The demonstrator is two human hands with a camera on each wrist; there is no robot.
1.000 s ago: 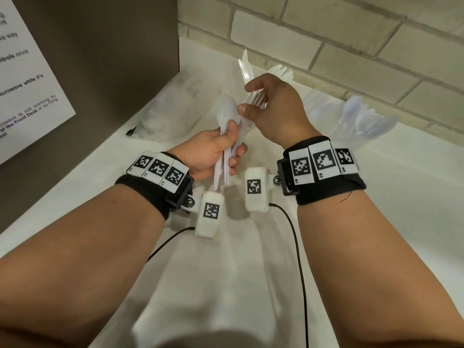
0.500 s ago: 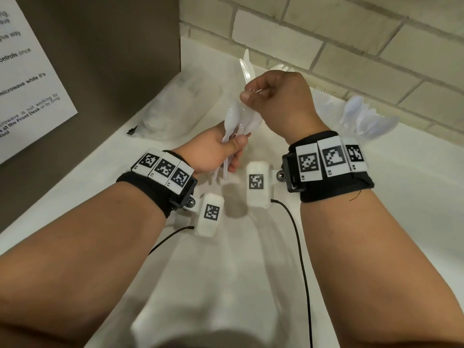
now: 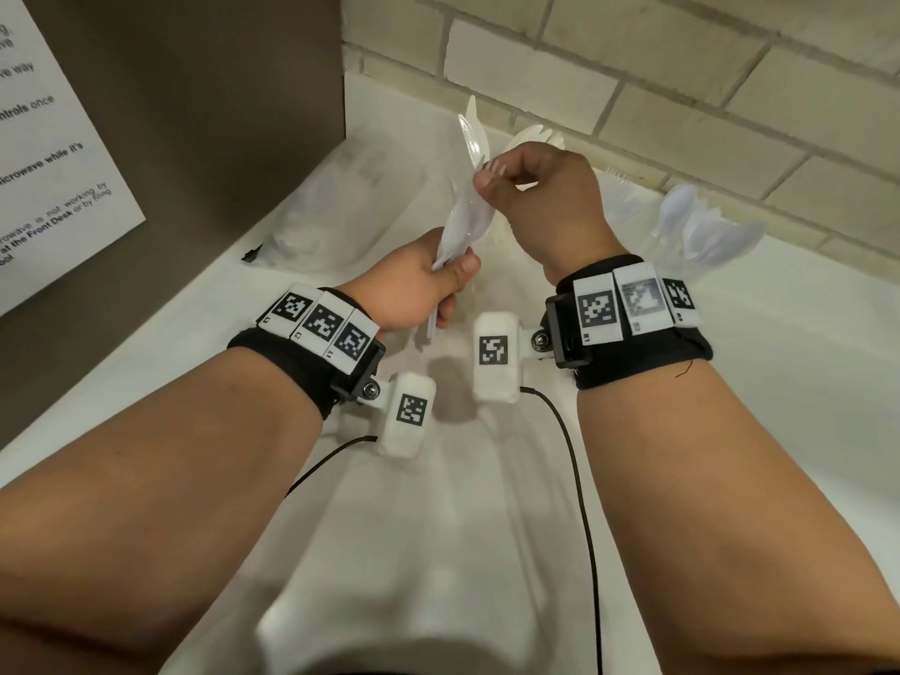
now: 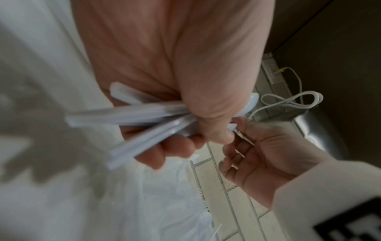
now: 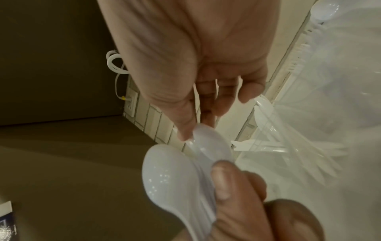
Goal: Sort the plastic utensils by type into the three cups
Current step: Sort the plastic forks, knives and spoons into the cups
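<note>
My left hand (image 3: 450, 280) grips a bundle of white plastic utensils (image 3: 462, 226) by the handles; spoon bowls stand above the fist. The handles (image 4: 134, 114) fan out below the fingers in the left wrist view. My right hand (image 3: 492, 182) pinches the top of one utensil from the bundle, with fork tines (image 3: 497, 165) showing by its fingertips. A spoon bowl (image 5: 169, 171) lies just below that pinch. Against the wall stand clear cups: spoons (image 3: 706, 231) at the right, forks (image 3: 618, 187) in the middle, knives (image 3: 472, 129) behind my right hand.
A crumpled clear plastic bag (image 3: 341, 207) lies at the back left of the white counter (image 3: 779, 382). A dark appliance side with a paper notice (image 3: 48, 163) rises on the left. A brick wall (image 3: 682, 90) closes the back. Wrist camera cables trail toward me.
My right hand has risen and moved slightly away from the left fist, drawing its pinched utensil upward. The left hand keeps its grip on the bundle.
</note>
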